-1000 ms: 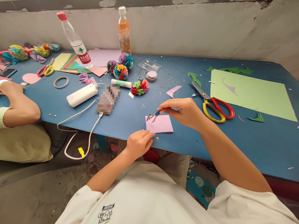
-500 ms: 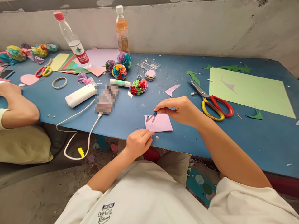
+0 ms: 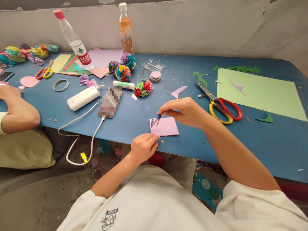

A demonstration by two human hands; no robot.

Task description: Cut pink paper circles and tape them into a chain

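Observation:
A small pink paper square [image 3: 166, 126] lies near the front edge of the blue table [image 3: 252, 141]. My right hand [image 3: 185, 110] pinches the top of a small blue drawing compass [image 3: 156, 119], whose legs stand on the square's upper left corner. My left hand [image 3: 143, 147] is curled, its fingertips pressing the square's lower left corner at the table edge.
Red-and-yellow scissors [image 3: 220, 104] lie right of my hand, beside a green sheet [image 3: 260, 93]. Paper flower balls [image 3: 123, 72], a glue stick [image 3: 124, 85], a white power bank [image 3: 82, 98] with cable, two bottles [image 3: 74, 40] and coloured papers fill the left. Another person's arm [image 3: 19, 110] rests far left.
The compass has turned slightly in my right fingers on the pink square's corner. My left hand has stayed put on the paper.

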